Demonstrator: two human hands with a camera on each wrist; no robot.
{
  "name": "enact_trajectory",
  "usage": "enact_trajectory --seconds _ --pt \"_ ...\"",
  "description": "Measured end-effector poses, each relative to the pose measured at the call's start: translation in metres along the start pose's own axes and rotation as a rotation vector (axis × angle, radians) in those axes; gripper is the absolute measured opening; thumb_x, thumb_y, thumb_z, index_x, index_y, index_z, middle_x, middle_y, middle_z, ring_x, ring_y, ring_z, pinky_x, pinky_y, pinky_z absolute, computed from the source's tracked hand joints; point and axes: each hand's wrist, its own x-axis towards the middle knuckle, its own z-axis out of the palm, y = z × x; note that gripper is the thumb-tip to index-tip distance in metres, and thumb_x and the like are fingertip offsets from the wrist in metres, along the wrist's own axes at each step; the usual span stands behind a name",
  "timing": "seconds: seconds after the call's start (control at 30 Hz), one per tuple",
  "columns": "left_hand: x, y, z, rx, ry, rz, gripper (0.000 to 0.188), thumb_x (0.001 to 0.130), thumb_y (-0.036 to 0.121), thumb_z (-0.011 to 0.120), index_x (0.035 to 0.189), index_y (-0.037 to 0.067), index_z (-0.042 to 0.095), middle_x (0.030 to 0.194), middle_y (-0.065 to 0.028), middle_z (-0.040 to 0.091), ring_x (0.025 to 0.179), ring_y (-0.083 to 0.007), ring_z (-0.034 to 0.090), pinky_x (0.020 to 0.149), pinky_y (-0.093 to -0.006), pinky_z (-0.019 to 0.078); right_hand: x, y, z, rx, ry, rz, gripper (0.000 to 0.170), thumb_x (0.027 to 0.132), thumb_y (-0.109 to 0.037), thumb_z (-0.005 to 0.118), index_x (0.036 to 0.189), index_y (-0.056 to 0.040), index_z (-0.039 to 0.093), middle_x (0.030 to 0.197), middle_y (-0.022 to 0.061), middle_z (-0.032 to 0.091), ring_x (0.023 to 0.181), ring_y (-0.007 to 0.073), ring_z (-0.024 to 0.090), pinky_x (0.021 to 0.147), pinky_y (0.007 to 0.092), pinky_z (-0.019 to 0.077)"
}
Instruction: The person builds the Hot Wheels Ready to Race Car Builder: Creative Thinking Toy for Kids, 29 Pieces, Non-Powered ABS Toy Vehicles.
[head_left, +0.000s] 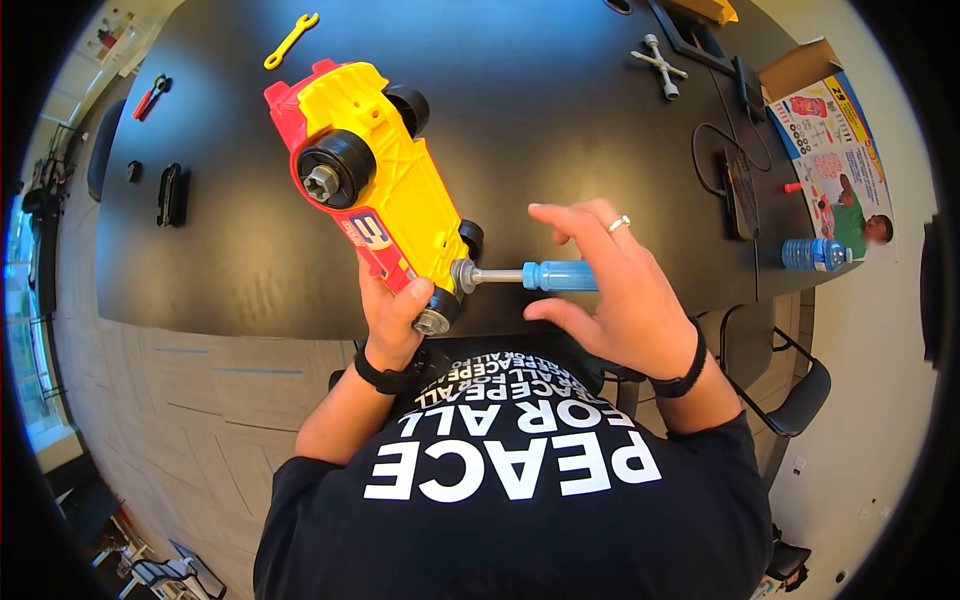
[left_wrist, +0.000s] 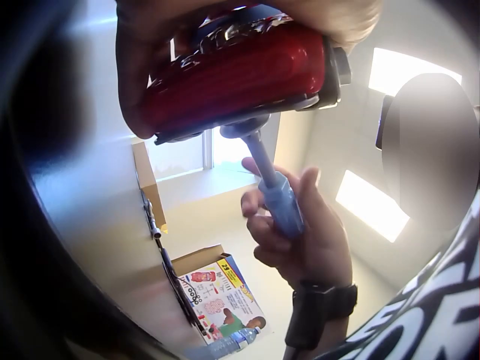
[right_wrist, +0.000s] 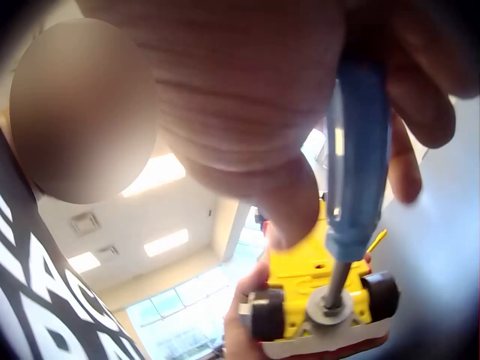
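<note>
My left hand (head_left: 388, 322) grips the rear-facing end of a red and yellow toy car (head_left: 395, 185), its yellow underside turned up and its thumb beside a black wheel (head_left: 436, 312). A blue-handled screwdriver (head_left: 560, 276) lies level, its metal shaft meeting a grey round part (head_left: 462, 276) at that end of the car. Around the handle my right hand (head_left: 635, 290) is spread, thumb and forefinger apart. The right wrist view shows the thumb off the handle (right_wrist: 358, 157) and the shaft tip at the grey part (right_wrist: 328, 306). Part of the handle is hidden by the palm.
On the dark table (head_left: 560, 120) lie a yellow wrench (head_left: 291, 41), a red-handled tool (head_left: 151, 97), a black case (head_left: 171, 195) and a grey cross-shaped wrench (head_left: 660, 67). Cables, a water bottle (head_left: 812, 254) and a printed box (head_left: 835, 140) are at the right.
</note>
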Motion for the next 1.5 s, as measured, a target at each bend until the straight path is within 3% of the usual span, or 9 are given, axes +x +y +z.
enact_trajectory --seconds 0.2,0.57,0.63,0.77,0.93,1.13,1.23,1.43,1.5 --pt "0.0 0.003 0.002 0.0 -0.012 -0.01 0.096 0.091 0.025 0.081 0.17 0.001 0.031 0.156 -0.019 0.057 0.139 -0.0326 0.063 0.119 -0.0476 0.0512 -0.01 0.013 0.003 -0.06 -0.155 0.193 0.05 0.095 -0.021 0.087 0.138 -0.0059 0.066 0.087 0.0116 0.074 0.082 0.0365 0.072 0.073 0.0458 0.0561" --pt "-0.004 0.001 0.003 0.103 -0.001 0.028 0.097 0.092 0.026 0.081 0.17 0.001 0.03 0.156 -0.0184 0.056 0.141 -0.0324 0.062 0.12 -0.0482 0.0499 -0.005 0.006 -0.001 0.049 -0.106 0.081 0.045 0.096 -0.018 0.086 0.134 -0.0033 0.067 0.102 0.0142 0.077 0.091 0.0377 0.073 0.079 0.0458 0.0568" --pt "-0.002 0.003 0.001 0.168 0.031 0.04 0.101 0.091 0.041 0.082 0.168 -0.001 0.032 0.155 -0.0304 0.058 0.141 -0.0425 0.065 0.117 -0.0531 0.0547 -0.006 0.008 0.0 0.09 -0.082 0.053 0.045 0.096 -0.019 0.086 0.134 -0.0034 0.067 0.1 0.014 0.077 0.09 0.0377 0.073 0.079 0.0461 0.0567" --pt "-0.002 0.004 0.001 0.134 0.007 0.002 0.101 0.091 0.039 0.081 0.169 -0.001 0.031 0.156 -0.0304 0.058 0.142 -0.043 0.064 0.118 -0.0534 0.0544 -0.01 0.015 0.007 0.123 -0.117 0.193 0.043 0.097 -0.017 0.084 0.134 -0.0036 0.067 0.098 0.0127 0.077 0.09 0.0369 0.072 0.08 0.0452 0.0565" --pt "-0.005 0.004 0.004 0.074 0.004 0.017 0.097 0.092 0.023 0.081 0.17 0.002 0.029 0.157 -0.0187 0.055 0.141 -0.0326 0.062 0.12 -0.048 0.0501 -0.006 0.004 0.005 0.106 -0.056 0.125 0.039 0.098 -0.013 0.083 0.133 -0.0041 0.068 0.092 0.011 0.077 0.087 0.0364 0.072 0.079 0.0453 0.0562" --pt "-0.006 0.001 0.004 0.09 0.0 0.026 0.099 0.09 0.024 0.082 0.17 0.002 0.028 0.158 -0.0193 0.055 0.143 -0.0335 0.061 0.121 -0.0481 0.0493 -0.011 0.016 0.016 0.057 -0.14 0.211 0.038 0.097 -0.014 0.083 0.131 -0.0049 0.068 0.091 0.0103 0.076 0.09 0.0369 0.072 0.079 0.0457 0.0565" --pt "-0.006 0.004 0.0 0.089 -0.004 0.004 0.1 0.09 0.026 0.082 0.17 0.002 0.028 0.158 -0.0194 0.055 0.142 -0.034 0.061 0.121 -0.0482 0.0495 -0.011 0.012 0.016 0.026 -0.001 -0.004 0.033 0.098 -0.017 0.083 0.126 -0.0056 0.069 0.087 0.0107 0.076 0.085 0.0378 0.072 0.077 0.0475 0.0561" --pt "-0.008 0.001 0.001 0.136 -0.03 0.02 0.098 0.09 0.025 0.082 0.17 0.002 0.029 0.157 -0.019 0.055 0.142 -0.0334 0.062 0.12 -0.0484 0.0499 -0.011 0.012 0.016 0.015 -0.171 0.232 0.034 0.093 -0.019 0.087 0.12 -0.0081 0.069 0.092 0.0087 0.072 0.091 0.0361 0.072 0.078 0.0475 0.0562" --pt "-0.009 0.005 0.004 0.093 -0.02 0.0 0.098 0.091 0.025 0.082 0.17 0.002 0.029 0.157 -0.0187 0.056 0.142 -0.0333 0.062 0.121 -0.0484 0.0498 -0.008 0.009 0.01 0.02 -0.1 0.015 0.03 0.093 -0.02 0.086 0.116 -0.0087 0.07 0.095 0.0083 0.072 0.093 0.0344 0.071 0.078 0.0472 0.0561"
